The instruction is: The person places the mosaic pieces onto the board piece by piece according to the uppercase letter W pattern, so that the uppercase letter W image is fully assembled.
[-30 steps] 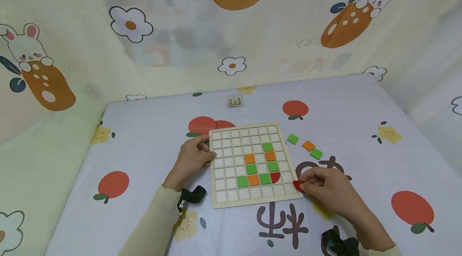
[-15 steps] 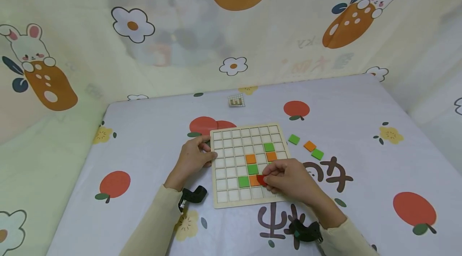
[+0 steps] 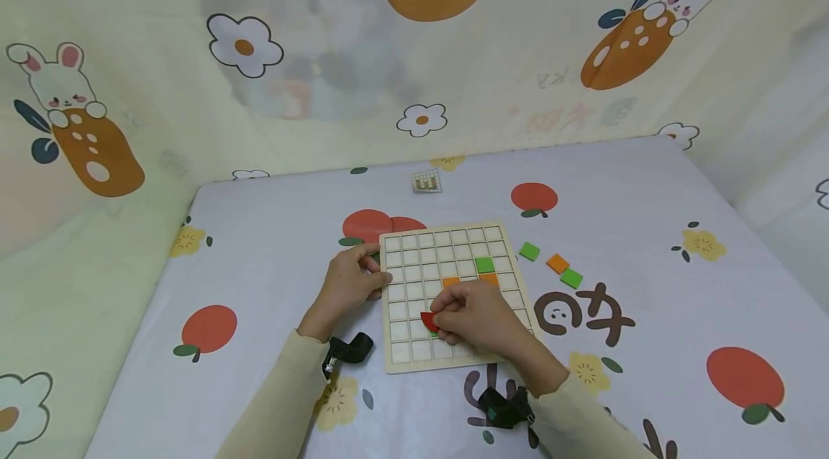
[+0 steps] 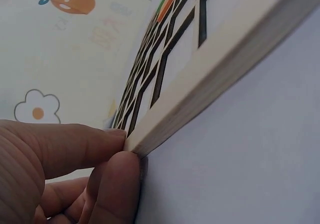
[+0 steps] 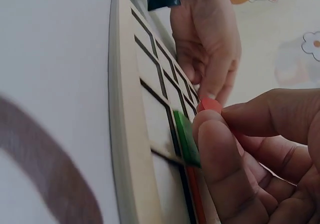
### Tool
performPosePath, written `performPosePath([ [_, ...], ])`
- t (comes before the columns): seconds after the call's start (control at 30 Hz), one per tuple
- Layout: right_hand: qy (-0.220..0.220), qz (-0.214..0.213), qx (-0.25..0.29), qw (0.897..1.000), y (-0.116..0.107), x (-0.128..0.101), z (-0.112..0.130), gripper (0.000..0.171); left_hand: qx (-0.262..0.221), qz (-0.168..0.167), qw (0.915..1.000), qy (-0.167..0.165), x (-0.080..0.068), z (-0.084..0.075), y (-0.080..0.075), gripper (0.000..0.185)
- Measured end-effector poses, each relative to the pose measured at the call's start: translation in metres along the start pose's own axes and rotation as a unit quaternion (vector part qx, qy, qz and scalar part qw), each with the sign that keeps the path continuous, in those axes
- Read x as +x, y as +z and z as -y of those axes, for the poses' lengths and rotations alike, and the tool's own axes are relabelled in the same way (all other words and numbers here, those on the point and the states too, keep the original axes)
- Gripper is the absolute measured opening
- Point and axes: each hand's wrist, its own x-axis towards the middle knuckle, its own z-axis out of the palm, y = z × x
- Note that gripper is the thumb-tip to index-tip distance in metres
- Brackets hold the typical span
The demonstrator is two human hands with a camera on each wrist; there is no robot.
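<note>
A square wooden grid board [image 3: 401, 355] lies on the tablecloth. My left hand [image 3: 348, 285] pinches its left edge between thumb and fingers; the left wrist view shows the fingertips at the board's corner. Between thumb and fingertips, my right hand [image 3: 482, 319] holds a small red tile [image 3: 427, 321] with a curved side, over the board's lower left part. Just beneath it a green tile [image 5: 186, 139] sits in a cell, beside an orange tile [image 5: 195, 194]. Higher up, a green tile [image 3: 484, 265] and part of an orange tile [image 3: 450, 282] show. The right hand hides the other placed tiles.
Right of the board lie a loose green tile [image 3: 529, 251], an orange tile [image 3: 558, 263] and another green tile [image 3: 571, 278]. A small patterned card [image 3: 427, 181] lies behind the board. A printed curtain [image 3: 324, 85] hangs along the table's back edge.
My right hand has carried the red tile leftward from the board's right edge to above its lower left cells. The left hand has kept its grip on the board's edge.
</note>
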Motion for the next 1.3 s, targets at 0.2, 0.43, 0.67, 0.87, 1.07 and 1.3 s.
performPosePath([
  [0.2, -0.006, 0.002, -0.021, 1.0, 0.009, 0.002, 0.007, 0.003, 0.002, -0.003, 1.0, -0.003, 0.001, 0.0, 0.0, 0.056],
  [0.43, -0.005, -0.01, -0.047, 0.999, 0.015, 0.003, 0.01, 0.008, -0.006, -0.002, 1.0, -0.008, 0.0, 0.001, -0.001, 0.056],
  [0.67, -0.001, -0.021, -0.053, 0.998, 0.019, 0.003, 0.01, 0.009, -0.018, -0.001, 0.9998, 0.001, 0.001, 0.002, -0.002, 0.055],
  [0.87, -0.011, -0.027, -0.08, 0.996, 0.021, 0.003, 0.011, 0.01, -0.017, -0.002, 0.9998, 0.004, 0.001, 0.002, -0.002, 0.055],
  [1.07, -0.024, -0.038, -0.119, 0.992, 0.023, 0.003, 0.012, 0.013, -0.012, -0.003, 0.9999, 0.006, 0.0, 0.0, -0.002, 0.055],
  [1.3, -0.044, -0.053, -0.164, 0.984, 0.025, 0.003, 0.015, 0.016, -0.019, 0.003, 0.9998, 0.005, 0.0, 0.001, -0.003, 0.056],
])
